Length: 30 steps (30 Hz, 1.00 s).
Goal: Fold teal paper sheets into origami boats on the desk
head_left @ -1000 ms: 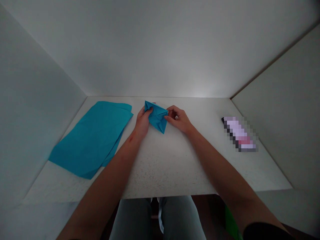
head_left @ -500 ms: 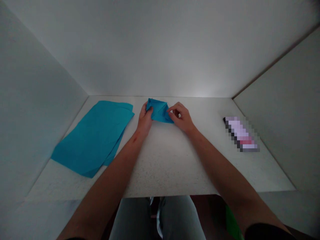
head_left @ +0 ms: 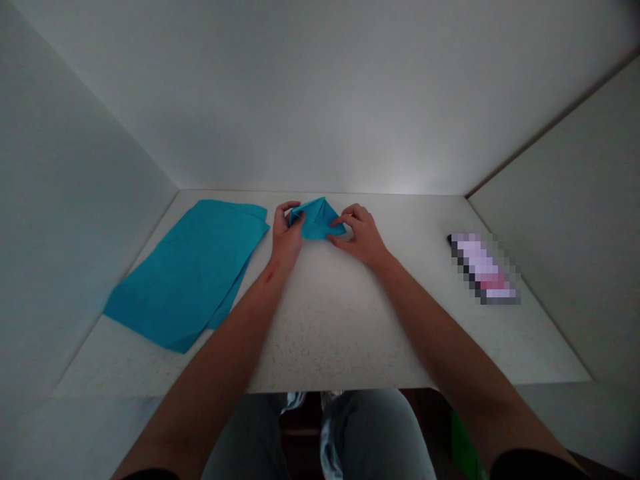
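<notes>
A folded piece of blue paper (head_left: 316,221) is between my two hands near the back of the white table, its creased flaps facing up and a peak at its top. My left hand (head_left: 287,230) is closed on its left end, thumb on the near face and fingers behind. At the right end, my right hand (head_left: 357,230) grips the lower right corner, with the thumb at the near edge and the index finger on the paper's face.
Flat blue sheets (head_left: 185,273) lie overlapping on the left of the white table (head_left: 325,320). On the right rests a phone (head_left: 483,270), its screen pixelated. Pale walls enclose the table at the back and both sides. Something green (head_left: 465,447) shows below the front edge.
The folded paper has tilted, and its flap now forms a peak at the top middle. My right fingers have spread from a pinch onto the lower right corner. My legs have shifted.
</notes>
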Available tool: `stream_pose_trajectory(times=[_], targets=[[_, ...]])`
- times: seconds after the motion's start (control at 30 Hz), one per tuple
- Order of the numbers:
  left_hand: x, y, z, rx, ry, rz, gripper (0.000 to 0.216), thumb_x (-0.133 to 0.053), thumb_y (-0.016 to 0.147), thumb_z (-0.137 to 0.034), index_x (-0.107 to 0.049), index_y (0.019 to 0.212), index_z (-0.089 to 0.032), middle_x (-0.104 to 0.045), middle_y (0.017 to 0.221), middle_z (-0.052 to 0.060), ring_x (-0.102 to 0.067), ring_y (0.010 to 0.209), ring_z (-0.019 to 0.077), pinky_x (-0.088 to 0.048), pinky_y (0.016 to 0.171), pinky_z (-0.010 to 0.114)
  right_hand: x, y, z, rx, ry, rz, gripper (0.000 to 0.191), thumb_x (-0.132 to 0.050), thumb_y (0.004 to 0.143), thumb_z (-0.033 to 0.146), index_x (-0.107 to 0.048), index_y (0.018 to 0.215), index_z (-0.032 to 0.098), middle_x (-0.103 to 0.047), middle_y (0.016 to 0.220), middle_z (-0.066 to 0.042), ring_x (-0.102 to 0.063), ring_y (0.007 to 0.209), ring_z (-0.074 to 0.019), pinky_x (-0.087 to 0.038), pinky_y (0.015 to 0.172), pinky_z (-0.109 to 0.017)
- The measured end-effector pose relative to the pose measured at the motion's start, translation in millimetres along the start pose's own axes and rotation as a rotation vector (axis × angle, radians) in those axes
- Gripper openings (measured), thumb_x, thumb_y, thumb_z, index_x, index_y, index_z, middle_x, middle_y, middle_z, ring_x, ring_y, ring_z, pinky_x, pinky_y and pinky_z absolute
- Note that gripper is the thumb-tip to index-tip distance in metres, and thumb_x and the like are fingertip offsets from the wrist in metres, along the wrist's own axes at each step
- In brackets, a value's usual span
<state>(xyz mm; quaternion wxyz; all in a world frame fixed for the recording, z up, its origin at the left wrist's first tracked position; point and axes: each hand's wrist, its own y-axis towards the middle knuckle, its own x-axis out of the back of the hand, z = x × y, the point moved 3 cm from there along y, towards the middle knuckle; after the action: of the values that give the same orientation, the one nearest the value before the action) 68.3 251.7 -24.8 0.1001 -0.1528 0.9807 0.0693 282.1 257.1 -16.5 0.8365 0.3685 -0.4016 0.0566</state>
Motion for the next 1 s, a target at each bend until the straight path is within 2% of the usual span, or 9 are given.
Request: stream_pose_trajectory(times=[0.1,0.23,0.33,0.47,0.53,0.63,0.73,0.87,1.0], targets=[[3.5,2.9,0.2,0.013,-0.022,-0.021,0.029,-0.075,0.086,-0.032,-0.065,0.113,-0.028,-0.070,0.095,0.001,-0.067,0.077,0.0172,-0.052,0.064,0.027,-0.2,0.4,-0.4,-0.004,0.035,0.003,0.038,-0.082,0.091,0.056,-0.078,0.114,0.025,-0.065,0.113,-0.010,-0.062,0.103,-0.0270,-0.049,0.094,-0.045],[3.1,3.6,0.6,0.037,-0.037,-0.013,0.033,-0.073,0.081,-0.027,-0.066,0.113,-0.027,-0.073,0.098,0.002,-0.068,0.077,0.0191,-0.052,0.061,0.028,-0.5,2.5,-2.2,-0.047,0.172,-0.014,0.032,-0.076,0.097,0.049,-0.079,0.115,0.024,-0.065,0.104,-0.008,-0.062,0.087,-0.0213,-0.054,0.082,-0.039],[3.1,4.1,1.2,0.021,-0.047,-0.015,0.033,-0.072,0.079,-0.024,-0.068,0.112,-0.027,-0.074,0.096,0.001,-0.066,0.072,0.0180,-0.050,0.058,0.028,-0.5,2.2,-2.7,-0.067,0.216,-0.021,0.029,-0.077,0.097,0.045,-0.079,0.117,0.023,-0.066,0.103,-0.008,-0.062,0.084,-0.0197,-0.055,0.078,-0.037],[4.4,7.6,3.8,-0.030,-0.024,0.010,0.028,-0.075,0.081,-0.030,-0.068,0.108,-0.027,-0.072,0.089,0.000,-0.063,0.068,0.0157,-0.048,0.056,0.025,-1.8,1.0,-3.1,-0.057,0.212,-0.012,0.021,-0.077,0.097,0.040,-0.077,0.110,0.024,-0.067,0.103,-0.007,-0.063,0.083,-0.0190,-0.056,0.077,-0.037],[5.1,9.1,3.9,-0.083,0.013,0.015,0.026,-0.076,0.083,-0.031,-0.068,0.107,-0.027,-0.072,0.090,0.000,-0.067,0.075,0.0170,-0.051,0.061,0.026,-2.1,1.3,-4.5,-0.078,0.214,-0.028,0.016,-0.074,0.100,0.040,-0.074,0.102,0.024,-0.067,0.102,-0.006,-0.063,0.080,-0.0183,-0.056,0.076,-0.036],[5.3,8.3,0.5,-0.190,0.102,0.004,0.025,-0.078,0.083,-0.028,-0.069,0.106,-0.025,-0.074,0.097,0.003,-0.071,0.088,0.0184,-0.055,0.070,0.026,0.5,2.9,-5.0,-0.095,0.232,-0.106,0.019,-0.071,0.103,0.041,-0.066,0.095,0.024,-0.065,0.102,-0.006,-0.062,0.084,-0.0189,-0.056,0.077,-0.037],[4.5,3.8,-4.4,-0.261,0.190,0.010,0.029,-0.082,0.082,-0.026,-0.069,0.107,-0.025,-0.073,0.096,0.003,-0.069,0.086,0.0175,-0.056,0.072,0.027,4.9,4.6,-0.4,-0.047,0.265,-0.189,0.020,-0.070,0.104,0.041,-0.062,0.094,0.026,-0.065,0.108,-0.007,-0.063,0.096,-0.0214,-0.056,0.077,-0.037],[5.0,-1.8,-8.7,-0.315,0.264,0.031,0.030,-0.083,0.083,-0.026,-0.069,0.109,-0.025,-0.072,0.097,0.002,-0.067,0.085,0.0174,-0.057,0.077,0.029,6.4,5.7,5.8,-0.008,0.323,-0.195,0.021,-0.066,0.106,0.041,-0.059,0.093,0.026,-0.067,0.114,-0.007,-0.064,0.103,-0.0214,-0.057,0.075,-0.035],[7.3,-2.1,-7.9,-0.347,0.316,0.017,0.023,-0.079,0.091,-0.030,-0.070,0.111,-0.025,-0.074,0.106,0.005,-0.069,0.097,0.0204,-0.057,0.089,0.034,5.7,5.2,4.5,-0.061,0.362,-0.204,0.021,-0.061,0.109,0.043,-0.058,0.097,0.026,-0.069,0.112,-0.006,-0.065,0.096,-0.0189,-0.055,0.069,-0.032]])
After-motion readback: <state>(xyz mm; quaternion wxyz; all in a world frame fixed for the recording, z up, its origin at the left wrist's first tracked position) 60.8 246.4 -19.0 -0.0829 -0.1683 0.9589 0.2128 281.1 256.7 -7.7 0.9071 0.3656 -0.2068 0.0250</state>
